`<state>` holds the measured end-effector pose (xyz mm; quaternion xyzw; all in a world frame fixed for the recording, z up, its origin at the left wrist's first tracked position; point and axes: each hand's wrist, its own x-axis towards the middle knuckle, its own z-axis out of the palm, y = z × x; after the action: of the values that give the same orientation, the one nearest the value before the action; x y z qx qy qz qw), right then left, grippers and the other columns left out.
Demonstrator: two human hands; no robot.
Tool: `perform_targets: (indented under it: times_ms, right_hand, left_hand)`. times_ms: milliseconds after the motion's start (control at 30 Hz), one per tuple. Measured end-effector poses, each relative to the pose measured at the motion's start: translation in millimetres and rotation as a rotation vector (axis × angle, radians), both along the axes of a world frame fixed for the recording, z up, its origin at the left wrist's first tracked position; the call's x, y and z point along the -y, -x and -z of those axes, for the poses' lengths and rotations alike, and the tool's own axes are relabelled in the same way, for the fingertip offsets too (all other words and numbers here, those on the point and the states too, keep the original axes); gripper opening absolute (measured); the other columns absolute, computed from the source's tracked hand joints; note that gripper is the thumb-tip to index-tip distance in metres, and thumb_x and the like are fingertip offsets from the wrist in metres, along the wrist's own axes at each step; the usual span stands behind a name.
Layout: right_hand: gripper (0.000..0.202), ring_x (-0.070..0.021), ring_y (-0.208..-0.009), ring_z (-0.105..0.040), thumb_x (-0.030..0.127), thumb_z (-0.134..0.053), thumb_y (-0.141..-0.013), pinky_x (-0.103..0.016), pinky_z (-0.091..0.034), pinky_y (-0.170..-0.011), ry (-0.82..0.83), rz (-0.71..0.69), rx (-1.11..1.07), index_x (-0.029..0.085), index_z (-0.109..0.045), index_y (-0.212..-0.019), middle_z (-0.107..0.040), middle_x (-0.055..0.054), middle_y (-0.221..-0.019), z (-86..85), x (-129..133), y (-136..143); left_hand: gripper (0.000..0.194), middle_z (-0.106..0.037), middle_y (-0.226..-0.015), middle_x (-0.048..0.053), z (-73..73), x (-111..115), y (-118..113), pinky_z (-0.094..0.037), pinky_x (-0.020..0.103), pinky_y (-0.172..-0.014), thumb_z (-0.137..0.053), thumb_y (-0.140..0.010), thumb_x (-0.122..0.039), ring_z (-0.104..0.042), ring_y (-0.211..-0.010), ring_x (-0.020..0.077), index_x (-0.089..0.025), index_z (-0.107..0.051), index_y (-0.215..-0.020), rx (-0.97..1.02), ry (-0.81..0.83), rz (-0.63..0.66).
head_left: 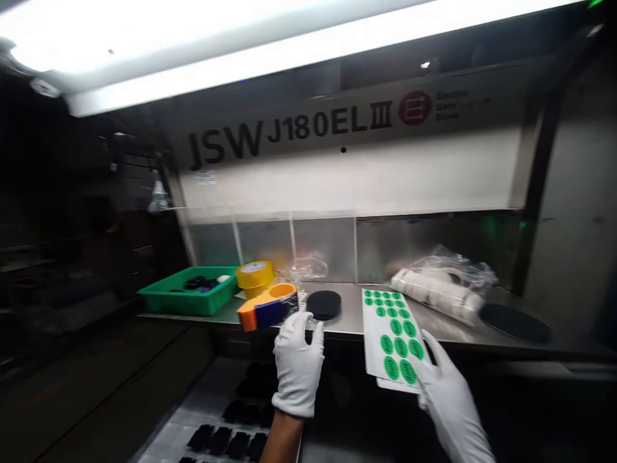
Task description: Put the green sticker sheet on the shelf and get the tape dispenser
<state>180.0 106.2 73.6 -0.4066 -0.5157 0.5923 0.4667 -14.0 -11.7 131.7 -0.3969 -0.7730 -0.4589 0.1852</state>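
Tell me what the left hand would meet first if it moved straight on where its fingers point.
Probably the orange tape dispenser at the steel shelf edge: the left hand points up and forward, fingertips right under it. The black round pad lies just to its right. Depth is unclear.

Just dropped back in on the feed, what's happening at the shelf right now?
A person in white gloves stands at a steel shelf under a JSW machine. The left hand reaches up to an orange tape dispenser at the shelf edge, fingers touching or nearly on it. The right hand holds a sheet of green stickers by its lower edge. A green tray, a yellow tape roll and a black disc sit on the shelf.
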Motion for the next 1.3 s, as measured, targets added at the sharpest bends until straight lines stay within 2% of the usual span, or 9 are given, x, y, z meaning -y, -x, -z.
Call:
perform_targets:
  times_ms: [67, 133, 300, 533, 833, 967, 1100, 1200, 1300]
  right_hand:
    - [0.073, -0.0108, -0.033, -0.041, 0.041, -0.068, -0.074, -0.023, -0.034, -0.032, 0.016, -0.032, -0.005, 0.026, -0.043, -0.140, -0.054, 0.007, -0.051, -2.3, -1.4, -0.5]
    - [0.070, -0.0119, -0.034, -0.044, 0.045, -0.068, -0.073, -0.024, -0.035, -0.032, 0.019, -0.061, 0.009, 0.022, -0.049, -0.137, -0.056, 0.005, -0.054, -2.3, -1.3, 4.4]
    - [0.070, -0.0137, -0.033, -0.046, 0.046, -0.066, -0.072, -0.025, -0.033, -0.032, -0.016, -0.129, 0.036, 0.018, -0.051, -0.134, -0.053, 0.006, -0.050, 3.4, -1.3, 31.6]
    - [0.064, -0.0159, -0.034, -0.052, 0.044, -0.058, -0.078, -0.021, -0.033, -0.030, -0.098, -0.221, 0.046, 0.017, -0.045, -0.136, -0.052, 0.007, -0.046, 7.5, -10.1, 49.0]
    - [0.055, -0.0154, -0.040, -0.058, 0.039, -0.046, -0.085, -0.021, -0.034, -0.033, -0.126, -0.271, 0.128, 0.017, -0.044, -0.136, -0.061, 0.002, -0.061, -2.5, -14.9, 61.0]
    - [0.065, -0.0236, -0.055, -0.066, 0.047, -0.040, -0.090, -0.036, -0.048, -0.051, -0.272, -0.274, 0.505, 0.025, -0.029, -0.150, -0.066, -0.002, -0.072, -31.1, -7.8, 31.6]
    - [0.054, -0.0365, -0.093, -0.067, 0.044, -0.044, -0.090, -0.053, -0.049, -0.080, -0.580, -0.221, 0.963, 0.027, -0.049, -0.141, -0.072, -0.011, -0.101, -79.0, 1.0, 16.8]
    - [0.051, -0.0343, -0.115, -0.059, 0.034, -0.049, -0.087, -0.050, -0.048, -0.095, -0.771, -0.245, 0.971, 0.024, -0.055, -0.136, -0.063, -0.010, -0.131, -102.5, 2.4, 35.5]
    - [0.057, -0.0300, -0.131, -0.049, 0.028, -0.057, -0.083, -0.045, -0.040, -0.111, -0.869, -0.350, 0.895, 0.021, -0.052, -0.139, -0.055, -0.010, -0.143, -109.4, -1.3, 70.8]
  left_hand:
    - [0.030, -0.062, -0.128, 0.016, -19.7, 15.4, 29.2, -0.040, 0.043, -0.108, -0.055, -0.090, -0.029, -0.055, -0.122, 0.0292, -0.014, -0.064, -0.114, -0.205, 0.136, -0.184]
    - [0.041, -0.058, -0.136, 0.018, -37.3, 25.9, 53.7, -0.037, 0.047, -0.111, -0.061, -0.085, -0.029, -0.050, -0.129, 0.0319, -0.013, -0.061, -0.123, -0.270, 0.313, -0.250]
    - [0.043, -0.061, -0.131, 0.018, -57.2, 16.4, 84.8, -0.031, 0.056, -0.111, -0.076, -0.070, -0.030, -0.050, -0.128, 0.0368, -0.016, -0.068, -0.110, -0.361, 0.570, -0.137]
    - [0.019, -0.071, -0.111, 0.014, -71.6, 6.0, 85.1, -0.033, 0.053, -0.106, -0.071, -0.076, -0.026, -0.060, -0.111, 0.0335, -0.016, -0.073, -0.092, -0.405, 0.677, -0.074]
    - [0.018, -0.071, -0.099, 0.013, -102.5, -17.7, 74.5, -0.043, 0.042, -0.088, -0.069, -0.077, -0.024, -0.063, -0.097, 0.0321, -0.015, -0.071, -0.093, -0.509, 0.642, 0.056]
    - [0.014, -0.072, -0.096, 0.008, -100.2, -20.4, 73.8, -0.046, 0.034, -0.082, -0.068, -0.082, -0.029, -0.065, -0.090, 0.0251, -0.019, -0.071, -0.091, -0.486, 0.615, 0.123]
    - [0.016, -0.072, -0.098, 0.011, -77.5, -20.9, 55.7, -0.049, 0.042, -0.089, -0.075, -0.076, -0.025, -0.065, -0.095, 0.0304, -0.016, -0.072, -0.089, -0.466, 0.582, 0.152]
    - [0.027, -0.069, -0.115, 0.014, -62.0, -14.4, 46.3, -0.046, 0.051, -0.099, -0.076, -0.075, -0.024, -0.061, -0.108, 0.0350, -0.016, -0.071, -0.100, -0.450, 0.498, 0.132]
    - [0.028, -0.065, -0.128, 0.005, -59.5, 3.6, 59.5, -0.043, 0.040, -0.109, -0.066, -0.086, -0.033, -0.058, -0.119, 0.0243, -0.023, -0.066, -0.113, -0.389, 0.369, 0.107]
